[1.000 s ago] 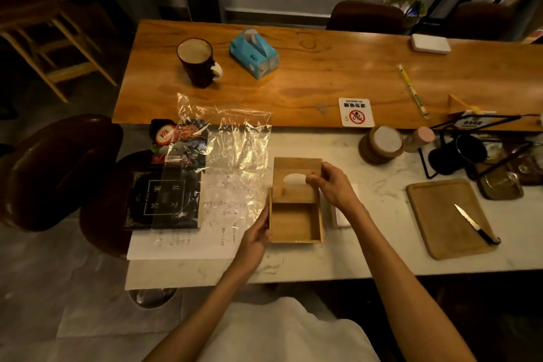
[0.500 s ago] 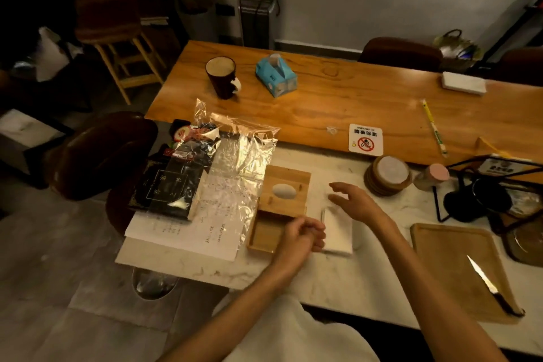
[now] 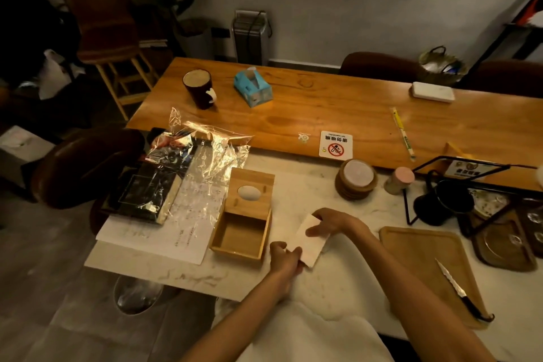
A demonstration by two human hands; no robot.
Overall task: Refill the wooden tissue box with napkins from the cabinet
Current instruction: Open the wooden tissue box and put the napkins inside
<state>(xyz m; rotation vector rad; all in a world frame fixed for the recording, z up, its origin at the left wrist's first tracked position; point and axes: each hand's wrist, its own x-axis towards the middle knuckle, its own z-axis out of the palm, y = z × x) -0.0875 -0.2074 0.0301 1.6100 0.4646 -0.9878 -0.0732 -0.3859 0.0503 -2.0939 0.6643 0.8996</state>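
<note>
Fingers (image 3: 294, 252) of the left hand (image 3: 283, 258) pinch the near end of a white napkin stack (image 3: 308, 244), and the right hand (image 3: 330, 222) grasps its far end with the thumb laid on top. The stack sits tilted between the two hands, just to the right of the wooden tissue box (image 3: 239, 236); whether its underside touches the tabletop (image 3: 296, 194) cannot be told.

The box stands open toward the near left corner of the pale marble tabletop, bare wood showing inside. Its lid (image 3: 249, 192), with an oval slot, rests over the far side of the box. Crinkled clear wrap (image 3: 211, 156) lies beside the box on its left, spread over a printed paper sheet (image 3: 164, 241) that reaches the left edge.

Toward the right edge lies a wooden cutting board (image 3: 426, 256) with a knife (image 3: 458, 288) on it. A stack of round coasters (image 3: 357, 181) sits along the far edge. On the orange wooden table behind stand a dark mug (image 3: 198, 88) and a blue tissue pack (image 3: 252, 88).
</note>
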